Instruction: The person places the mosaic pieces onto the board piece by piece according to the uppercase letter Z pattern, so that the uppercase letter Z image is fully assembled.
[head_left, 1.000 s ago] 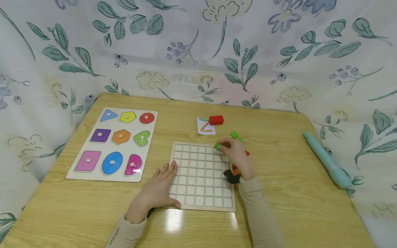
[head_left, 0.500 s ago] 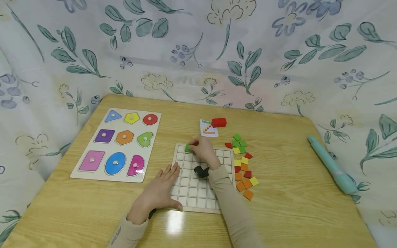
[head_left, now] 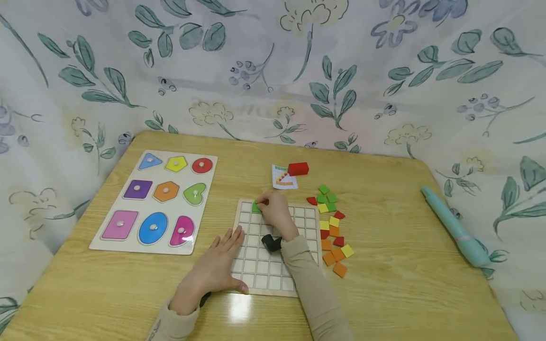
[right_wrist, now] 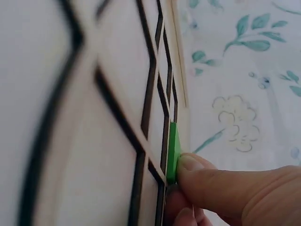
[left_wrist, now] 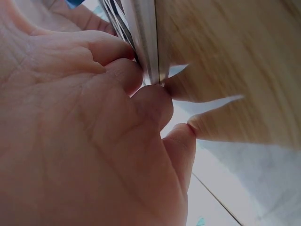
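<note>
The left hand is nearest, laid flat with fingers spread over the left edge of a pale wooden grid board, its thumb by the near edge; it grips nothing. The board lies on a wood-grain table, its sides running from near to far. Farther in, the right hand reaches across the board, thumb and fingers pinching a small green tile. The hands are well apart. The tile is at the far row, second column from the left. The right wrist view shows it nearly edge-on, its thin side running along the board; fingers cover part of it, so a long axis cannot be told. It lies just left of the right hand's fingertips and beyond the left hand, slightly to the right. Loose tiles in orange, red, yellow and green lie right of the board. Well to the left is a white shape puzzle with knobbed pieces. Beyond the board, a red block sits by a printed card. Floral cloth hangs behind.
</note>
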`<state>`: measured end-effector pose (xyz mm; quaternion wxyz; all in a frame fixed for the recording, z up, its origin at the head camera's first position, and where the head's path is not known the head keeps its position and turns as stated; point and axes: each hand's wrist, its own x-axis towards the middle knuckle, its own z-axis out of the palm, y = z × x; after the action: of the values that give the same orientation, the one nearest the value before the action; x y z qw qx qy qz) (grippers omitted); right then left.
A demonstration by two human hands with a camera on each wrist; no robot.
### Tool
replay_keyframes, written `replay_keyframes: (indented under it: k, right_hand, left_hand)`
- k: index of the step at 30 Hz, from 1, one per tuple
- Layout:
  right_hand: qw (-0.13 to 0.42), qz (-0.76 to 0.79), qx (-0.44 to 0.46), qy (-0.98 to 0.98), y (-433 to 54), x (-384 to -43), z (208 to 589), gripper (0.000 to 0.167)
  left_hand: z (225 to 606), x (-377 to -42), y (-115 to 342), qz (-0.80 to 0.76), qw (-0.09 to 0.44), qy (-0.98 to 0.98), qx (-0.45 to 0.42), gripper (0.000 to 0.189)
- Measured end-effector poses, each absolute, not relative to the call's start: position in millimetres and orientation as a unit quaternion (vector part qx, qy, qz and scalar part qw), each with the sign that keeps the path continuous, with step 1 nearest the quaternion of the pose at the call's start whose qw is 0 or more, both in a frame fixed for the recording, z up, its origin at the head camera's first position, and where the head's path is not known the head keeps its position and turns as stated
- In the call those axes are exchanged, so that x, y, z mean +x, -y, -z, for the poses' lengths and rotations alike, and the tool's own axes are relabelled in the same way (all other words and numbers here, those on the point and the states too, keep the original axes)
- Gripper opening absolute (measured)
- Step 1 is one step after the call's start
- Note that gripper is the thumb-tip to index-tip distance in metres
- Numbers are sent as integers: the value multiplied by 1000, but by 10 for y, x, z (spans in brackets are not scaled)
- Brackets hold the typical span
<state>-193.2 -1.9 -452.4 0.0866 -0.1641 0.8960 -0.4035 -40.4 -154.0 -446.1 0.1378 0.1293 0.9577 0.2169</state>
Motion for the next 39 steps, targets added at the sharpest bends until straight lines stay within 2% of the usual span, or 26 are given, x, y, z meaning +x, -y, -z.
replay_keyframes:
  k: [4, 9, 11, 18, 24, 29, 35, 39]
  right_hand:
    - [77, 403, -169, -896, 21, -1925, 4535, 11]
    - [134, 429, -172, -876, -159, -1966, 4465, 19]
    - [137, 443, -164, -870, -325, -2019, 4429, 23]
    - [41, 467, -77, -880, -1128, -2256, 4398, 28]
    - [34, 385, -52, -921, -1683, -2331, 4522, 33]
    - [60, 320, -68, -943, -1825, -2337, 4578, 34]
    - [87, 328, -58, -939, -1793, -2326, 4520, 41]
    - [91, 333, -47, -937, -1769, -2327, 4526, 35]
  left_hand:
    - [4449, -405, 1541, -213, 139, -958, 131, 130]
    - [4451, -403, 1542, -210, 137, -959, 130, 130]
    - [4462, -403, 1532, -210, 137, -959, 130, 130]
    - [4472, -415, 1504, -213, 139, -958, 133, 130]
    - [4504, -414, 1523, -200, 137, -961, 131, 131]
    - [4513, -408, 1554, -197, 136, -962, 134, 131]
    - [4491, -403, 1546, -195, 136, -962, 131, 130]
    - [4468, -405, 1537, -196, 136, -962, 135, 129]
